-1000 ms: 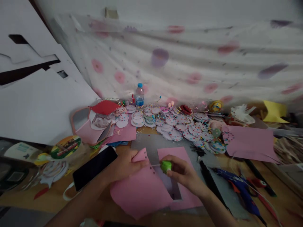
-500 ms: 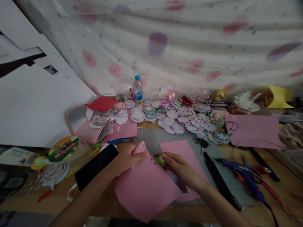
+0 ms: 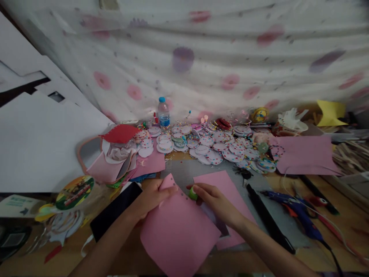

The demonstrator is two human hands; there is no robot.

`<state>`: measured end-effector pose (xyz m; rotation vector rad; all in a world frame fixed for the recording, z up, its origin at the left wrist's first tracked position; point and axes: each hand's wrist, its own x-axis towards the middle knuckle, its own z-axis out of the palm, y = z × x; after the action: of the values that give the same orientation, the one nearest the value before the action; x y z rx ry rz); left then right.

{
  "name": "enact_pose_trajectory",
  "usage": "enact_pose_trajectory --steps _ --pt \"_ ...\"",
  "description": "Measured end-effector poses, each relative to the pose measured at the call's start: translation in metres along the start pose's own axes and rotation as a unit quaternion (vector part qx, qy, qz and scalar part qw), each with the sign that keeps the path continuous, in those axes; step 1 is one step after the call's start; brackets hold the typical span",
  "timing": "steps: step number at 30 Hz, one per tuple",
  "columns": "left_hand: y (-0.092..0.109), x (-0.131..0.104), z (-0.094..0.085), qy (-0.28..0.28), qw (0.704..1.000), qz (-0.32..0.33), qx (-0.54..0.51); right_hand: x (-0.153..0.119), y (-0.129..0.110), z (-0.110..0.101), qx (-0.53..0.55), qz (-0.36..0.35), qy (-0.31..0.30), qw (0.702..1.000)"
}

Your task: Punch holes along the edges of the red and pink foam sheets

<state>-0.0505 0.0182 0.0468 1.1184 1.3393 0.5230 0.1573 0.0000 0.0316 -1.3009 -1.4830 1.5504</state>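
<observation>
My left hand (image 3: pixel 152 198) is closed on the upper left edge of a pink paper sheet (image 3: pixel 180 231), its thumb lying on top. Along the sheet's upper right edge runs a row of several small dark holes. At that edge my right hand (image 3: pixel 215 200) pinches a small green craft punch (image 3: pixel 193 194), partly hidden by the fingers. A second pink sheet (image 3: pixel 223 184) lies flat on the grey mat (image 3: pixel 181 167), underneath my right hand and forearm.
Several decorated white paper discs (image 3: pixel 213 148) are piled at the back beside a water bottle (image 3: pixel 163 113). A black phone (image 3: pixel 115 211) lies left of my left hand. On the right are a black pen-like tool (image 3: pixel 269 219), a blue glue gun (image 3: pixel 300 213) and keys (image 3: pixel 245 173).
The camera view has tilted and shifted slightly. Both hands keep their holds, with the green punch still at the sheet's edge.
</observation>
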Motion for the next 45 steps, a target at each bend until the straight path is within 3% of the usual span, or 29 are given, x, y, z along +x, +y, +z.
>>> enact_pose_trajectory --steps 9,20,31,36,41,45 --pt "-0.006 -0.003 -0.002 0.039 0.999 0.038 0.001 0.002 0.008 0.001 0.045 0.016 -0.033 0.998" --pt "-0.007 -0.002 0.002 -0.001 1.000 0.027 -0.005 -0.001 0.004 0.000 0.029 0.020 -0.041 0.999" --pt "-0.007 -0.009 0.005 0.019 0.997 0.074 0.032 -0.005 0.007 -0.001 0.158 0.075 -0.069 0.982" --pt "-0.008 -0.009 0.005 0.025 0.995 0.075 0.068 -0.006 0.006 -0.004 0.132 0.082 -0.074 0.985" --pt "-0.006 -0.011 0.006 0.041 0.994 0.063 0.075 -0.006 0.009 -0.011 0.132 0.073 -0.133 0.980" --pt "-0.008 -0.011 0.006 0.019 0.997 0.056 0.046 -0.008 0.010 -0.015 0.124 0.070 -0.139 0.980"
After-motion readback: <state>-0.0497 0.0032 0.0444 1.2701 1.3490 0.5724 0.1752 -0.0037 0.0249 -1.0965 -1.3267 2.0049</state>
